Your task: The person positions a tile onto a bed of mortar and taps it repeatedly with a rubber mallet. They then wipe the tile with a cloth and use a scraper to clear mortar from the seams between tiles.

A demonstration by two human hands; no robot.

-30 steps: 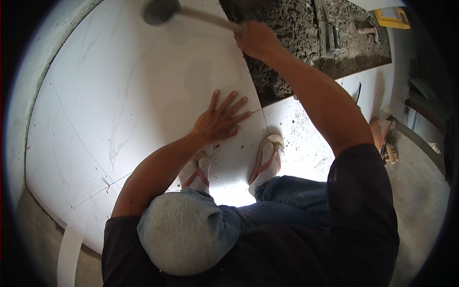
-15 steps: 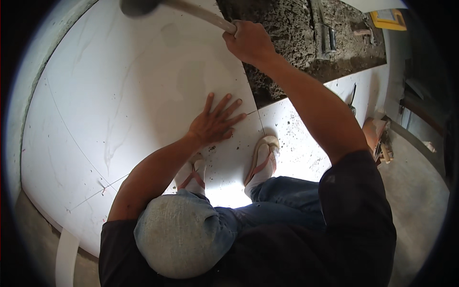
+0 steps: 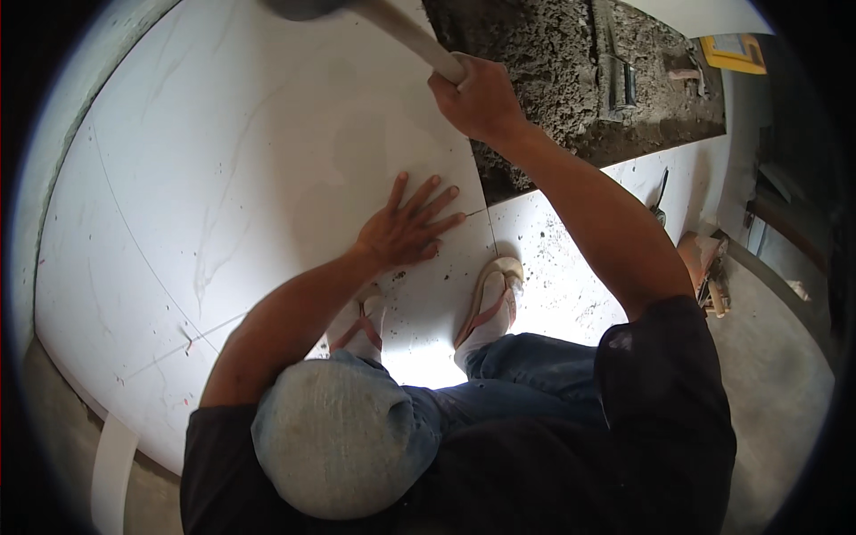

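Observation:
My right hand (image 3: 481,100) is wrapped round the pale handle of a mallet (image 3: 401,36). Its dark, rounded head, slightly blurred, is partly cut off by the top of the picture. Below it lies a large white marbled floor tile (image 3: 241,152). On this tile, close to its near right corner, my left hand (image 3: 408,225) rests flat with fingers spread. Just right of the tile's edge is a bed of rough grey-brown mortar (image 3: 544,71).
A trowel-like tool (image 3: 617,85) lies on the mortar, with another wooden-handled tool (image 3: 685,75) farther right. A yellow object (image 3: 736,53) stands at the upper right. Dark crumbs dot the white tiles (image 3: 562,259) around my sandalled feet. A wall (image 3: 67,147) borders the left side.
The mallet and my right hand have shifted slightly right in the picture, and the mallet's head sits a little higher. My left hand stays flat on the tile.

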